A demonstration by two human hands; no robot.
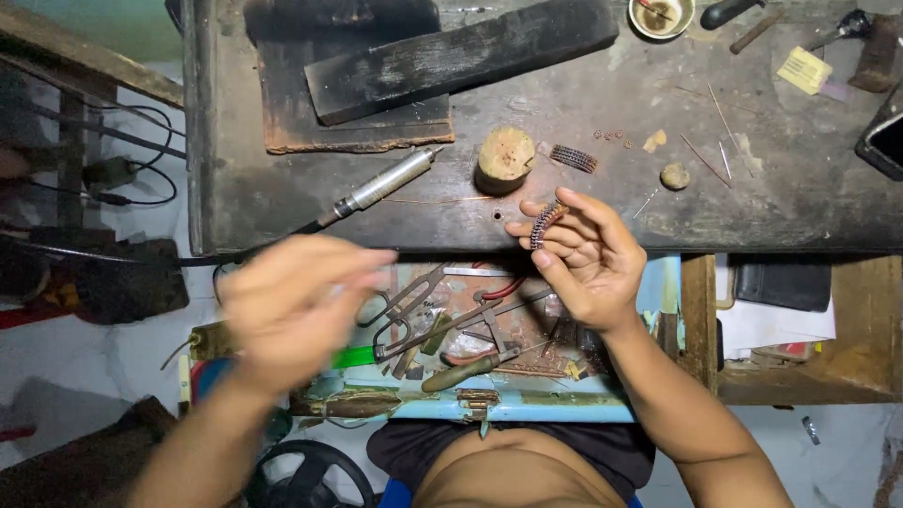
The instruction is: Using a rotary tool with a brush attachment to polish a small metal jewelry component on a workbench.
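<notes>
Chain piece (546, 224), short, ribbed, dark with a reddish tint, pinched between thumb and fingertips of the right hand (583, 259). That hand sits just in front of the wooden stump (505, 158), at the near edge of the workbench (602, 113), fingers curled shut around the piece. Left hand (292, 306) well to the left of the stump and below the bench edge, over the open drawer (527, 406); heavily motion-blurred, so cannot tell whether it is open or closed, or holding anything. The two hands are apart.

Second ribbed chain piece (573, 158) lies flat on the bench just right of the stump. A few tiny rings (613, 134) a bit further right. Small round lump (673, 176) right of the stump, thin wires (707, 155) near it. Silver rotary handpiece (386, 183) lies left of the stump, tip pointing toward it, cord running off left. Dark wooden block (461, 56) behind and left of the stump, resting on a charred board (353, 122). Small bowl (660, 16) far behind and right of the stump. Drawer holds pliers (414, 315), a wooden-handled tool (461, 373) and scraps, all in front of the stump.
</notes>
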